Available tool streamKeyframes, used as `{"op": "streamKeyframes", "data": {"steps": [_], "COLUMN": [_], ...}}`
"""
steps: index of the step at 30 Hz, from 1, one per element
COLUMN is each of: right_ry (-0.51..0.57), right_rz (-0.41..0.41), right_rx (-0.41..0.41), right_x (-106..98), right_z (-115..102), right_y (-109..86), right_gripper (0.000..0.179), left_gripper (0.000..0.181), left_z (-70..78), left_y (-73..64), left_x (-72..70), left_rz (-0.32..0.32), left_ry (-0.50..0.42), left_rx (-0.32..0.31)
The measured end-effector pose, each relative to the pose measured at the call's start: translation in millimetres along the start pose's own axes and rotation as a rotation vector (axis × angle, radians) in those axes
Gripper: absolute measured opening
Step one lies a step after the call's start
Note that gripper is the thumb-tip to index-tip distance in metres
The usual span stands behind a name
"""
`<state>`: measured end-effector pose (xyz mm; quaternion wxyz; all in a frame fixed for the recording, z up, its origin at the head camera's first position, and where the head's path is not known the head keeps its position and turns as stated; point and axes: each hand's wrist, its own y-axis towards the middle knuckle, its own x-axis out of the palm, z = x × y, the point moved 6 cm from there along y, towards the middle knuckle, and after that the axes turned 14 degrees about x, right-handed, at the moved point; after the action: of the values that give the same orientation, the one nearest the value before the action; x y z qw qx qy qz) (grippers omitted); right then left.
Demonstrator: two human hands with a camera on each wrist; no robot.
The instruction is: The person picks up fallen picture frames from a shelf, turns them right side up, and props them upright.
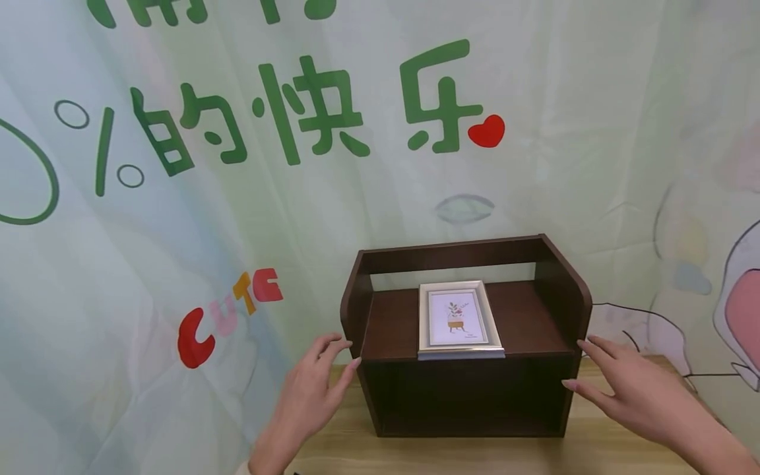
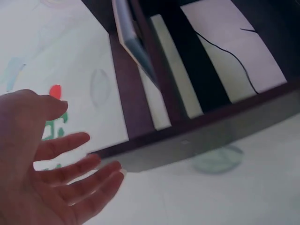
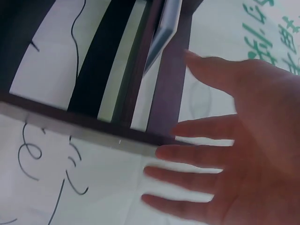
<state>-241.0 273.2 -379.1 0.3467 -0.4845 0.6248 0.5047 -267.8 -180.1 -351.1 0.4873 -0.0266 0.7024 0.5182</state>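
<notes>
A dark brown wooden desktop shelf (image 1: 528, 316) with raised side panels and a back rail stands on the wooden table. On its upper board lies a picture frame (image 1: 456, 318) with a pale gold border and a drawing of a potted plant. My left hand (image 1: 311, 386) is at the shelf's left side panel, fingers spread and relaxed, fingertips right at its front edge. On the other side, my right hand (image 1: 638, 389) is held the same way by the right panel. In the wrist views, the left palm (image 2: 47, 183) and the right palm (image 3: 262, 154) hold nothing.
A light wood-grain table (image 1: 475, 455) extends beneath and in front of the shelf. Close behind hangs a pale green curtain (image 1: 570, 165) with green characters, a red heart and cartoon drawings. The shelf's lower compartment (image 1: 469, 396) is open at the front.
</notes>
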Motion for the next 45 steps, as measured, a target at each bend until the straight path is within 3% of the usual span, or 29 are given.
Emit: {"op": "streamKeyframes", "data": {"steps": [6, 11, 15, 19, 27, 32, 35, 45], "right_ry": [0.078, 0.118, 0.143, 0.161, 0.17, 0.143, 0.134, 0.197], "right_rz": [0.042, 0.094, 0.149, 0.154, 0.009, -0.03, -0.051, -0.189], "right_rx": [-0.017, -0.094, -0.15, -0.179, -0.115, -0.107, -0.099, -0.07], "right_x": [-10, -16, -17, -11, 4, 11, 17, 48], "right_z": [-27, -46, -62, -77, -84, -84, -83, -89], "right_y": [-2.9, -0.1, 7.6, 21.1, 50.7, 71.1, 81.7, 107.9], "right_gripper": [0.07, 0.061, 0.049, 0.043, 0.077, 0.082, 0.082, 0.079], "left_gripper": [0.027, 0.025, 0.036, 0.05, 0.057, 0.062, 0.065, 0.068], "left_z": [16.2, 23.8, 26.3, 25.0, 18.7, 11.8, 6.8, 3.2], "left_y": [9.5, 25.9, 41.1, 52.0, 74.6, 89.6, 95.4, 105.1], "left_x": [-8.7, -5.9, 3.8, 19.2, 52.5, 74.2, 86.5, 116.6], "left_rz": [0.084, 0.08, -0.005, -0.135, -0.373, -0.483, -0.521, -0.564], "left_ry": [-0.074, -0.187, -0.268, -0.271, -0.314, -0.34, -0.349, -0.388], "left_rx": [0.101, 0.148, 0.095, 0.034, -0.036, -0.074, -0.101, -0.166]}}
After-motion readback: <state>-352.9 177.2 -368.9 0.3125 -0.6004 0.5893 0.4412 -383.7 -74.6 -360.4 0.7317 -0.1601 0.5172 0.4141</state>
